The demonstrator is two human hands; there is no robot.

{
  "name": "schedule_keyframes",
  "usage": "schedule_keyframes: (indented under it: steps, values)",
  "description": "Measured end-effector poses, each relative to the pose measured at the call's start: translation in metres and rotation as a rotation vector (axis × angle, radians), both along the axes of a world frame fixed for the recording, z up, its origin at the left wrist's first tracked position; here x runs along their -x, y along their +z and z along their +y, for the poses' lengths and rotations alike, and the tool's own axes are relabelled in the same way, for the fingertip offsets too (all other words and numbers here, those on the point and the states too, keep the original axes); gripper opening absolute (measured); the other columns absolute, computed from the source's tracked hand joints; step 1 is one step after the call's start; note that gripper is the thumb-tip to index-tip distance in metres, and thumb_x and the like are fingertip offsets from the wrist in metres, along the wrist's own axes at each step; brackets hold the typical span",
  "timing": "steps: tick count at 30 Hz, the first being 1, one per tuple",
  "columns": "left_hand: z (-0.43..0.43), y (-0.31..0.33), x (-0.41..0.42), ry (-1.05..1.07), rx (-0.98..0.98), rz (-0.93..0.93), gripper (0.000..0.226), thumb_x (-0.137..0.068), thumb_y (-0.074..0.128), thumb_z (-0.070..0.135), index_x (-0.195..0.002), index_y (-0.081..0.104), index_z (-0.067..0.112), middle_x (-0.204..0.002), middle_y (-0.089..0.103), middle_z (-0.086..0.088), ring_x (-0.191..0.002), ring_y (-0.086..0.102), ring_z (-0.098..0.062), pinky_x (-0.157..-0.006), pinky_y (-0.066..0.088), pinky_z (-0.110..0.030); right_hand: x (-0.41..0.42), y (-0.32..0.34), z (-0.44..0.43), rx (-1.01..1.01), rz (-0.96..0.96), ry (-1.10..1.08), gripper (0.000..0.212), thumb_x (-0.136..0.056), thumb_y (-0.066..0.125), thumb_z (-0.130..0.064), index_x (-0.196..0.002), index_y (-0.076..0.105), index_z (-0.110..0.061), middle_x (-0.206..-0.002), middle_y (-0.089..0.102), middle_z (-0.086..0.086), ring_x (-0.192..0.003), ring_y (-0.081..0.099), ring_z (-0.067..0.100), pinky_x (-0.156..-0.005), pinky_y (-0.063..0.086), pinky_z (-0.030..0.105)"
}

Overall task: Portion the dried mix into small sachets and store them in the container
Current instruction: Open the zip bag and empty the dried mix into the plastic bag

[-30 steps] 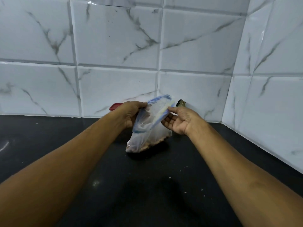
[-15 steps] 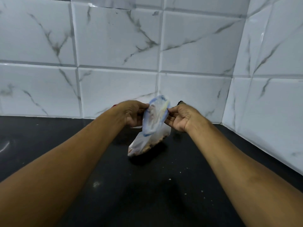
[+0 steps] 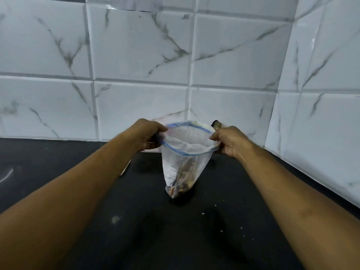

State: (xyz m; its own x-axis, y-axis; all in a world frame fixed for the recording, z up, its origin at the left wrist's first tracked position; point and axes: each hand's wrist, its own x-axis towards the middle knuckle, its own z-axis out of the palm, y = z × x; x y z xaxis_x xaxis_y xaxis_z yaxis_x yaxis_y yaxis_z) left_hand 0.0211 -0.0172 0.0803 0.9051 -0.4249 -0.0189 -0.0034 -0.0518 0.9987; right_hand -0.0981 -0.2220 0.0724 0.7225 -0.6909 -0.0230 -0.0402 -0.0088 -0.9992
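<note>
In the head view, a clear zip bag (image 3: 185, 162) with a blue seal strip hung in the middle of the frame, its lower tip touching or just above the dark table (image 3: 136, 230); which, I could not tell. The left hand (image 3: 148, 136) pinched the rim at nine o'clock of the mouth and the right hand (image 3: 228, 141) pinched it at three o'clock. Each grip was curled tight on the plastic, and the two pulled apart so that the mouth stood as a wide oval. That spread probably served to give free access to the contents.

The dried mix (image 3: 181, 189), brown and lumpy, lay gathered at six o'clock in the bag's narrow bottom. Held upright from the rim, the bag let the mix settle low, away from the opening, so none would spill.

At one o'clock of the bag, just behind the right hand, a small dark object (image 3: 216, 124) sat against the tiled wall (image 3: 136, 55); I could not make out what it was. Pale crumbs (image 3: 203, 213) dotted the table toward five o'clock. No sachets or container showed, so portioning looked not yet begun.
</note>
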Motion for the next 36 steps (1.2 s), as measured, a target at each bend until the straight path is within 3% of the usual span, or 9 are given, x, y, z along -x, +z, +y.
schedule_keyframes:
  steps: [3, 8, 14, 20, 23, 27, 30, 32, 36]
  values:
    - [0.003, 0.001, 0.0, 0.019, -0.101, -0.16, 0.02, -0.094, 0.073, 0.01, -0.108, 0.067, -0.003, -0.09, 0.065, -0.013, -0.072, 0.064, -0.022, -0.054, 0.051, -0.028, 0.005, -0.003, -0.003, 0.346, 0.061, -0.135, 0.01, -0.087, 0.07, 0.006, -0.089, 0.064, -0.002, -0.101, 0.067, 0.022, -0.089, 0.072, 0.044, -0.075, 0.062, 0.062]
    - [0.009, -0.002, -0.004, 0.062, -0.345, -0.403, 0.028, -0.093, 0.076, 0.03, -0.091, 0.073, 0.002, -0.082, 0.066, -0.01, -0.07, 0.061, -0.02, -0.049, 0.048, -0.026, 0.013, -0.002, -0.01, 0.551, 0.19, -0.177, 0.013, -0.086, 0.08, -0.007, -0.081, 0.069, -0.004, -0.084, 0.073, 0.017, -0.065, 0.075, 0.036, -0.061, 0.065, 0.048]
    - [0.0, 0.001, 0.006, 0.005, -0.109, -0.056, 0.015, -0.1, 0.066, 0.012, -0.106, 0.07, -0.001, -0.077, 0.067, -0.014, -0.054, 0.066, -0.017, -0.042, 0.056, -0.024, 0.007, 0.006, 0.007, -0.06, -0.016, 0.059, 0.011, -0.099, 0.059, 0.007, -0.11, 0.059, 0.005, -0.067, 0.071, 0.015, -0.043, 0.069, 0.02, -0.037, 0.054, 0.031]
    - [0.013, -0.003, -0.005, -0.02, 0.37, 0.443, 0.021, -0.105, 0.056, 0.009, -0.091, 0.064, -0.005, -0.067, 0.072, -0.017, -0.047, 0.071, -0.024, -0.043, 0.059, -0.032, 0.007, 0.008, 0.001, -0.507, -0.195, 0.049, 0.025, -0.101, 0.041, 0.016, -0.116, 0.059, 0.008, -0.097, 0.067, 0.025, -0.089, 0.07, 0.036, -0.043, 0.059, 0.042]
    - [0.017, -0.008, -0.003, -0.006, 0.483, 0.499, 0.028, -0.106, 0.051, 0.008, -0.082, 0.063, -0.001, -0.06, 0.07, -0.015, -0.044, 0.069, -0.026, -0.044, 0.059, -0.034, 0.008, 0.003, 0.0, -0.512, -0.166, -0.001, 0.034, -0.103, 0.038, 0.012, -0.131, 0.055, 0.006, -0.106, 0.067, 0.024, -0.085, 0.067, 0.035, -0.059, 0.059, 0.044]
    - [0.019, -0.012, -0.007, -0.06, 0.569, 0.588, 0.038, -0.103, 0.039, 0.0, -0.069, 0.056, 0.006, -0.061, 0.058, -0.001, -0.048, 0.055, -0.011, -0.047, 0.052, -0.023, 0.013, -0.006, -0.001, -0.523, -0.118, 0.031, 0.023, -0.103, 0.037, 0.002, -0.107, 0.059, 0.0, -0.084, 0.068, 0.016, -0.07, 0.067, 0.025, -0.07, 0.051, 0.037]
    - [0.024, -0.016, -0.013, -0.055, 0.488, 0.593, 0.037, -0.107, 0.037, 0.007, -0.08, 0.062, 0.004, -0.077, 0.064, -0.004, -0.07, 0.064, -0.014, -0.067, 0.06, -0.03, 0.016, -0.01, -0.004, -0.548, -0.096, 0.058, 0.026, -0.102, 0.036, 0.0, -0.102, 0.061, 0.005, -0.093, 0.066, 0.016, -0.084, 0.063, 0.025, -0.079, 0.052, 0.039]
    - [0.026, -0.021, -0.013, -0.066, 0.448, 0.582, 0.038, -0.108, 0.037, 0.012, -0.087, 0.066, 0.002, -0.076, 0.071, -0.01, -0.067, 0.072, -0.022, -0.062, 0.063, -0.04, 0.016, -0.008, 0.0, -0.554, -0.111, 0.065, 0.028, -0.1, 0.034, 0.001, -0.107, 0.061, 0.005, -0.097, 0.066, 0.018, -0.087, 0.064, 0.028, -0.08, 0.053, 0.042]
    - [0.028, -0.03, -0.004, -0.094, 0.254, 0.483, 0.026, -0.103, 0.044, 0.021, -0.087, 0.063, 0.01, -0.071, 0.066, -0.007, -0.069, 0.064, -0.02, -0.059, 0.059, -0.031, 0.009, -0.007, 0.01, -0.525, -0.13, 0.03, 0.029, -0.101, 0.031, 0.001, -0.102, 0.06, 0.002, -0.084, 0.066, 0.018, -0.085, 0.069, 0.029, -0.079, 0.056, 0.044]
